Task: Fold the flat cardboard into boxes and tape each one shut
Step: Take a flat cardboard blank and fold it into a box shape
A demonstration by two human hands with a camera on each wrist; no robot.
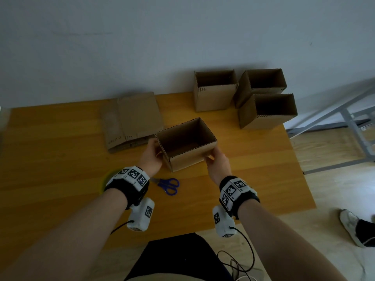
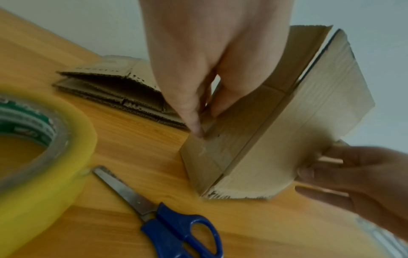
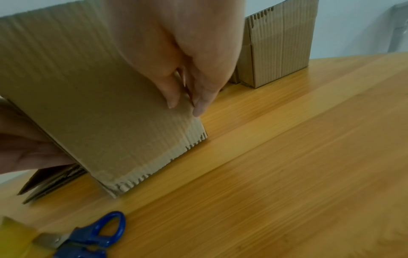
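An open-topped brown cardboard box [image 1: 188, 155] [image 2: 253, 139] [image 3: 88, 104] stands on the wooden table [image 1: 60, 163], held between both hands. My left hand [image 1: 153, 154] [image 2: 198, 97] grips its left end, thumb and fingers pinching the wall. My right hand [image 1: 216, 162] [image 3: 187, 90] grips its near right corner, thumb on the front face and fingers round the side. A stack of flat cardboard [image 1: 132, 118] [image 2: 119, 87] lies behind the left hand. A yellow tape roll [image 2: 39, 153] [image 1: 108, 178] sits under my left wrist.
Blue-handled scissors [image 1: 167, 185] [image 2: 172, 225] [image 3: 92, 233] lie near the table's front, between my wrists. Three open folded boxes [image 1: 243, 98] stand at the back right. A grey metal frame [image 1: 334, 118] and a person's shoe [image 1: 353, 226] are off the table's right side.
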